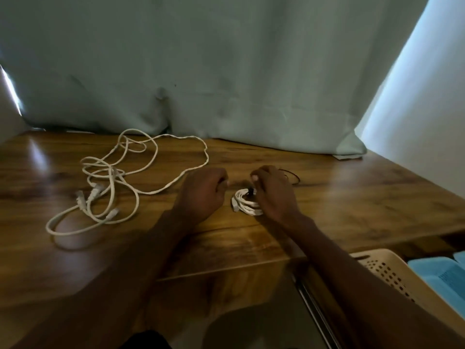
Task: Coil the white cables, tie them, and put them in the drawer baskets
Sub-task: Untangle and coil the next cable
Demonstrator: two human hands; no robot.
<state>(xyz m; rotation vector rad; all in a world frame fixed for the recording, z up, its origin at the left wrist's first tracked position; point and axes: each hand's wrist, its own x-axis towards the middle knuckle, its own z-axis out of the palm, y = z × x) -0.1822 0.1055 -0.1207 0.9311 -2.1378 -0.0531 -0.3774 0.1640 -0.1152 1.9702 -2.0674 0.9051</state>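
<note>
Wooden table [327, 197] stands against a pale green curtain [226, 71]. Near its middle lies a small coiled white cable [245, 204] with a dark tie [250, 190] at its far edge. Right hand [273, 192] rests on the coil, fingers curled; whether it pinches the tie I cannot tell. Left hand [203, 192] is closed in a loose fist just beside the coil, its contents hidden. Loose white cables [113, 177] sprawl at left. Beige basket [387, 270] sits at lower right.

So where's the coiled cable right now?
In the head view, the coiled cable lies on the wooden table, centre-right, between both hands, partly under the right hand.
</note>
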